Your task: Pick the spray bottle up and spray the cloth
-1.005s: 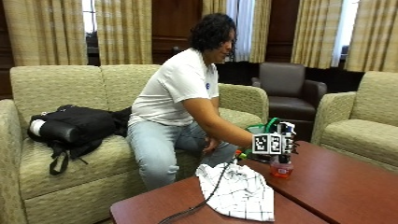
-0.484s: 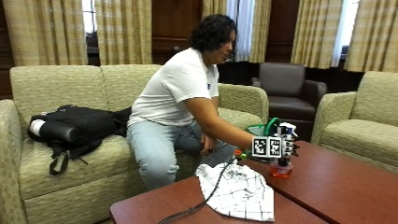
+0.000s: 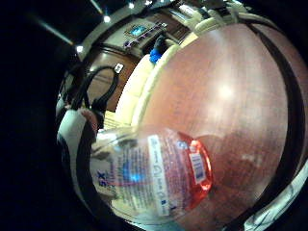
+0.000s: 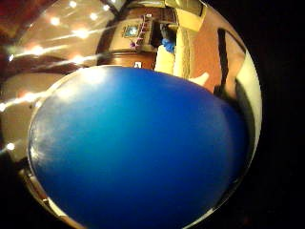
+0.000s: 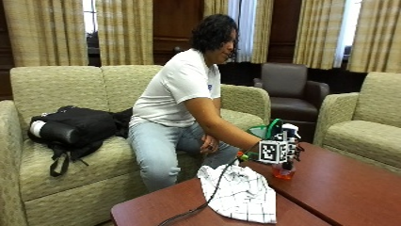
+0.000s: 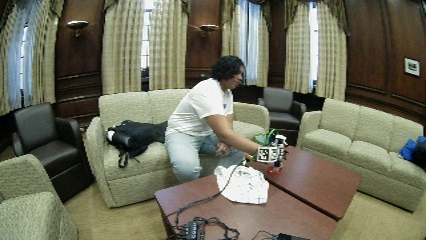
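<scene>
Little has moved in 1 second: our right hand stays at the spray bottle standing right of the cloth; finger closure unclear. We should wrap the neck fully before lifting.

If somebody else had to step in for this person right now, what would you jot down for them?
Right hand: at the spray bottle, which stands on the red-brown table; the fingers cannot be seen, so a grip is unconfirmed.
Bottle: clear, with red liquid at the bottom, close against the palm in the little-finger-side view.
Cloth: white checked, crumpled on the table beside the bottle, on the person's side.
Other hand: bare, resting at the lap.
Done: hand brought to the bottle.
Left: lift it, aim at the cloth, spray.
</scene>
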